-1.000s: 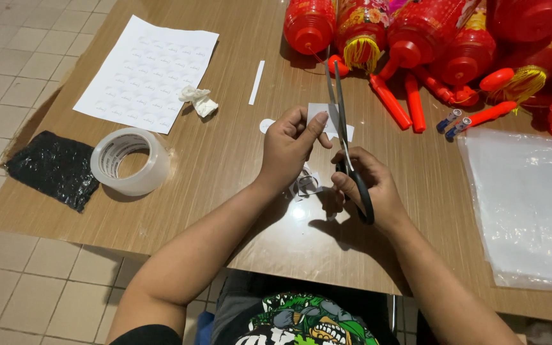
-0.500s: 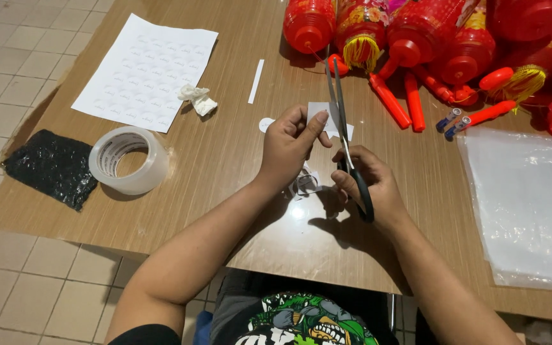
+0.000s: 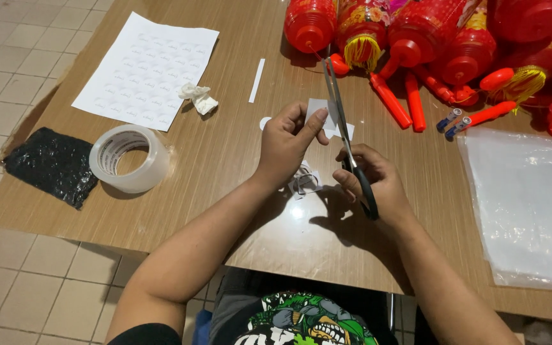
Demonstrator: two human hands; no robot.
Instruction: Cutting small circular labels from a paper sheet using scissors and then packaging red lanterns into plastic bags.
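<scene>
My left hand (image 3: 287,142) pinches a small white piece of paper (image 3: 320,109) above the wooden table (image 3: 225,153). My right hand (image 3: 374,179) grips black-handled scissors (image 3: 342,128), whose blades point away from me and lie across the paper's right side. Small white paper scraps (image 3: 304,180) lie on the table between my two hands.
A white sheet of round stickers (image 3: 145,69), a crumpled paper bit (image 3: 199,98) and a thin paper strip (image 3: 257,80) lie at the far left. A clear tape roll (image 3: 130,158) and black plastic piece (image 3: 50,166) sit left. Red lanterns (image 3: 442,32) crowd the back right; clear plastic (image 3: 525,198) lies right.
Both hands have stayed almost in place. The scissors' blades sit slightly differently across the paper.
</scene>
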